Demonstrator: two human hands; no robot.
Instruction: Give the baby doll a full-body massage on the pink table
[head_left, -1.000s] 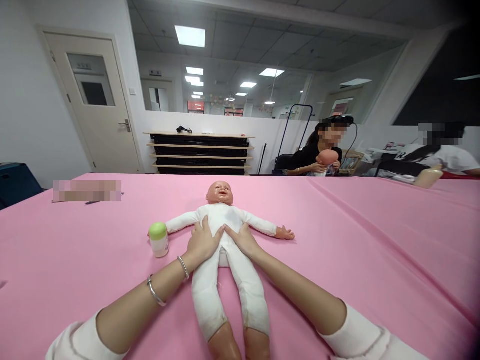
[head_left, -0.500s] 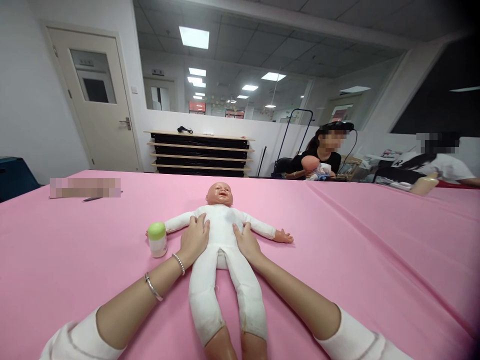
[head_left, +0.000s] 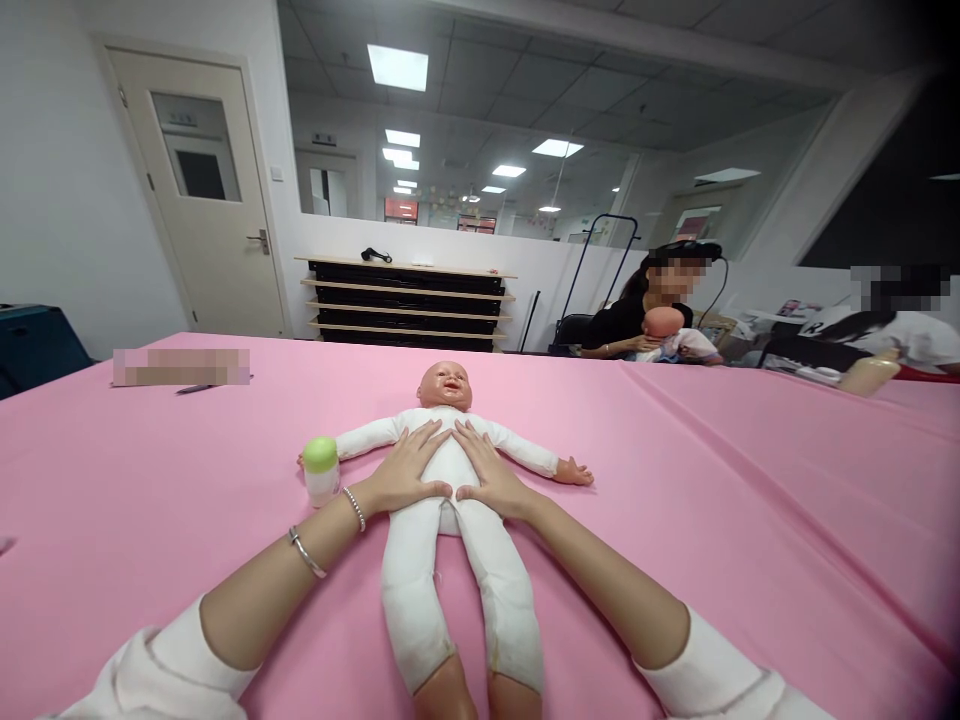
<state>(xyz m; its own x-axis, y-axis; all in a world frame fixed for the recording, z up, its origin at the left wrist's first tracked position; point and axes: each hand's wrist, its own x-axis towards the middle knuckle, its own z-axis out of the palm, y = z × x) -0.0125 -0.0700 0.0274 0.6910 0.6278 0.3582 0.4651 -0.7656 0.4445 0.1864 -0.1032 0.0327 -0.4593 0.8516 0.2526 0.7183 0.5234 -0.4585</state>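
A white cloth-bodied doll (head_left: pixel 450 465) lies on the middle of the pink cloth-covered tabletop (head_left: pixel 690 500), head toward the far edge, legs toward the near edge. The left hand (head_left: pixel 406 468) and right hand (head_left: pixel 495 478) lie on its torso. Left of them, just before one doll arm, stands a translucent green-lidded jar (head_left: pixel 322 470). Behind the far edge is a low black-and-wood rack (head_left: pixel 409 293).

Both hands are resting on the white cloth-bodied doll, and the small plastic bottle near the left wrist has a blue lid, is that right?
Not the colour: the head view shows that the small translucent plastic bottle has a light green rounded lid, not blue. The left hand and right hand do rest on the white cloth-bodied doll.
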